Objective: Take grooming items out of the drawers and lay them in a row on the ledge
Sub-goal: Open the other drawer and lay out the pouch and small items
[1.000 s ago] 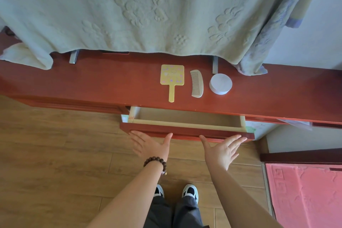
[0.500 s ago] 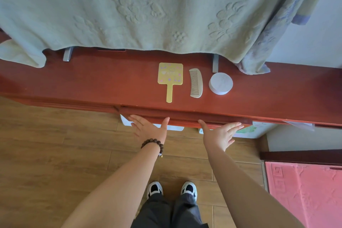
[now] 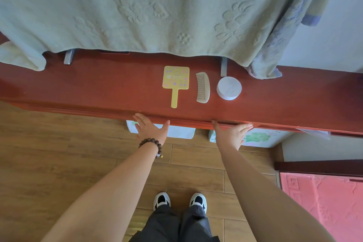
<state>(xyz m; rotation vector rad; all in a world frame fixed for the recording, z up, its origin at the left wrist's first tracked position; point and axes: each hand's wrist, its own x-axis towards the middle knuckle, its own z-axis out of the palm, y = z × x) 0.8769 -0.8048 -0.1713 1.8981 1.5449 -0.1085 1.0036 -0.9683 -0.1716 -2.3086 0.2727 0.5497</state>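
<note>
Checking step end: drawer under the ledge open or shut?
Shut: the drawer front sits flush under the ledge, both hands flat against it.

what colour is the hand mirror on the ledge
Pale yellow with small pink and purple dots; the hand mirror shows in the head view.

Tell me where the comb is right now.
In the head view the comb lies flat on the red ledge, right of centre, between the yellow hand mirror and the round white box.
</note>
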